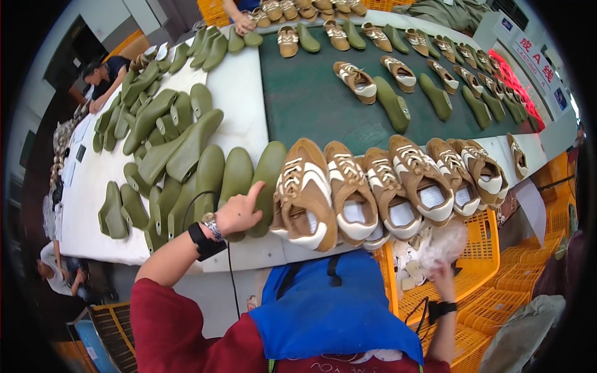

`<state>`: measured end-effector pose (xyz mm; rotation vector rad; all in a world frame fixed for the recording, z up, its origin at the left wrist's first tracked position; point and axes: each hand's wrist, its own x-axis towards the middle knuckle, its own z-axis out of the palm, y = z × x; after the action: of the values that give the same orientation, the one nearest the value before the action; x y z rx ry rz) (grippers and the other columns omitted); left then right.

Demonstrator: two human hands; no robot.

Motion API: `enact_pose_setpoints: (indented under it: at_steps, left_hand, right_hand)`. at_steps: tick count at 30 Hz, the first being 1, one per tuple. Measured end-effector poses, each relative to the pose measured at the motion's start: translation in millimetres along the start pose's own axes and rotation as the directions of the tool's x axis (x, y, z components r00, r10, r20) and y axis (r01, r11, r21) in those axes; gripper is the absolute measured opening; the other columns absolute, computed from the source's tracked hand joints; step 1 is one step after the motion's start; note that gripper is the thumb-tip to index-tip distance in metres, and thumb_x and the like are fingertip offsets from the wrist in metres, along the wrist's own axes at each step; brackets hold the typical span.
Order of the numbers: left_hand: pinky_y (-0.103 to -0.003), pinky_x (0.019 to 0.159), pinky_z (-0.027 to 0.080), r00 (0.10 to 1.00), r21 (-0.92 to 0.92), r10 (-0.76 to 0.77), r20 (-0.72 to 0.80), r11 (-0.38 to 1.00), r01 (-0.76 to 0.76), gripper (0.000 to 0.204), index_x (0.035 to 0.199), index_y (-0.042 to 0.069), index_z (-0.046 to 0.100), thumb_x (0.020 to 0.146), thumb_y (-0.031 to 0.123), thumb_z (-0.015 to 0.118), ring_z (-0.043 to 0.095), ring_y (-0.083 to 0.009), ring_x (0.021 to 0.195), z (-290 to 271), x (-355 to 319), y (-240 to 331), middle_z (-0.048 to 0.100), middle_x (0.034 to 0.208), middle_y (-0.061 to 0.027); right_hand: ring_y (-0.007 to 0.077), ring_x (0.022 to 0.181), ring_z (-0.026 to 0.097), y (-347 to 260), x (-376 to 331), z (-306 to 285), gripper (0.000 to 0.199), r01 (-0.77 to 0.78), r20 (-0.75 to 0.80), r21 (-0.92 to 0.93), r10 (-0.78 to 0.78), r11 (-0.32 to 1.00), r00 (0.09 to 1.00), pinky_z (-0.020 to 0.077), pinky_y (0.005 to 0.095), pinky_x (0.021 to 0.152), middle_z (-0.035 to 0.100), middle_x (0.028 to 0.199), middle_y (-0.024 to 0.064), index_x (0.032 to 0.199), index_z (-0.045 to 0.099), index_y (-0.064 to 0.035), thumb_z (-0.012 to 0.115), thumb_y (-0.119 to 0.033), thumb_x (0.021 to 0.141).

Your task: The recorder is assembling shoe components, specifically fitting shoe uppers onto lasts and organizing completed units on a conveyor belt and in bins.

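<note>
My left hand (239, 213) rests over the heel end of the green shoe lasts at the table's near edge. Its thumb points up along one green shoe last (268, 180), and the other fingers curl in against it. To the right of that hand stands a row of brown-and-white lace-up sneakers (305, 199), with pale lining inside. Over a yellow crate, beyond the table edge, my right hand (443, 278) has its fingers at a crumpled clear plastic bag (443, 245) and appears closed on it; the fingertips are partly hidden in the plastic.
A pile of green lasts (155, 124) covers the white tabletop's left side. On the dark green belt (298, 112), sneakers and lasts stand in rows. The yellow crate (476, 261) holds scraps. Another person's hand (245, 25) reaches in at the far side; a person (102, 78) sits far left.
</note>
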<state>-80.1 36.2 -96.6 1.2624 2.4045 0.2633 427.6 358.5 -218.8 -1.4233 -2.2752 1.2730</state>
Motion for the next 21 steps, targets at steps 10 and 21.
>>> enact_pose_setpoints:
  at_steps: [10, 21]
  left_hand:
    - [-0.034, 0.054, 0.054, 0.985, 0.06, -0.114, 0.129, 0.992, 0.107, 0.061, 0.13, 0.008, 0.034, 0.073, 0.017, 0.055, 0.064, -0.0261, 0.06, -44.6, 226.6, -29.9, 0.062, 0.089, -0.0208]
    - [-0.031, 0.06, 0.055, 0.998, -0.062, -0.051, -0.021, 0.997, 0.049, 0.049, 0.116, 0.005, 0.049, 0.071, 0.022, 0.058, 0.065, -0.0231, 0.059, -14.8, 359.7, 66.5, 0.064, 0.084, -0.0179]
  right_hand:
    - [0.0381, 0.076, 0.06, -18.7, 14.9, 174.5, 0.035, -0.103, -0.034, -0.158, 0.099, 0.982, 0.994, 0.0471, 0.0442, 0.068, 0.061, 0.079, 0.0222, 0.105, 0.056, -0.0047, 0.063, -0.021, 0.074]
    - [0.0383, 0.068, 0.059, -30.6, 21.5, 168.8, 0.025, -0.176, -0.015, -0.269, 0.179, 0.947, 0.984, 0.0469, 0.0462, 0.063, 0.061, 0.072, 0.0207, 0.092, 0.055, -0.0049, 0.064, -0.016, 0.071]
